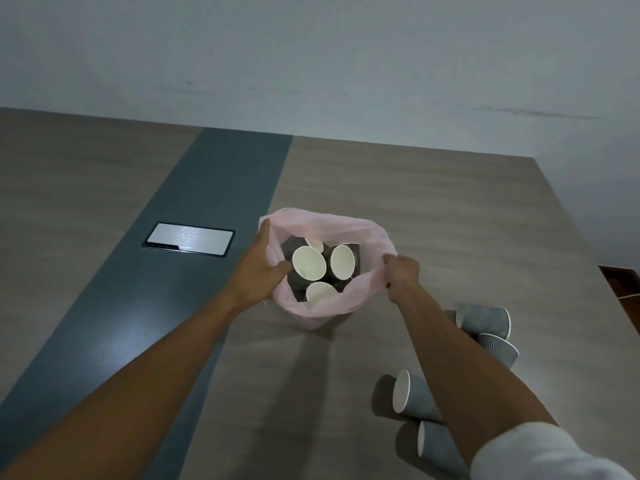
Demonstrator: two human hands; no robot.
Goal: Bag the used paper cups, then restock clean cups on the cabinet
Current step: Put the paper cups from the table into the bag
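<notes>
A thin pink plastic bag (349, 226) stands open in the middle of the wooden table (450, 220). Inside it lie several grey ribbed paper cups (309, 262) with white insides. My left hand (260, 268) holds the bag's left rim, thumb up along the edge and fingers reaching into the mouth. On the right rim my right hand (401, 271) is pinched shut on the plastic. Several more grey cups lie tipped over on the table at the lower right, one (412, 398) beside my right forearm and another (485, 322) further back.
A dark grey strip (194, 271) runs down the table with a silver rectangular cover plate (188, 238) set in it. A pale wall rises behind the table's far edge. At the right, the table edge drops to a brown floor (623, 285).
</notes>
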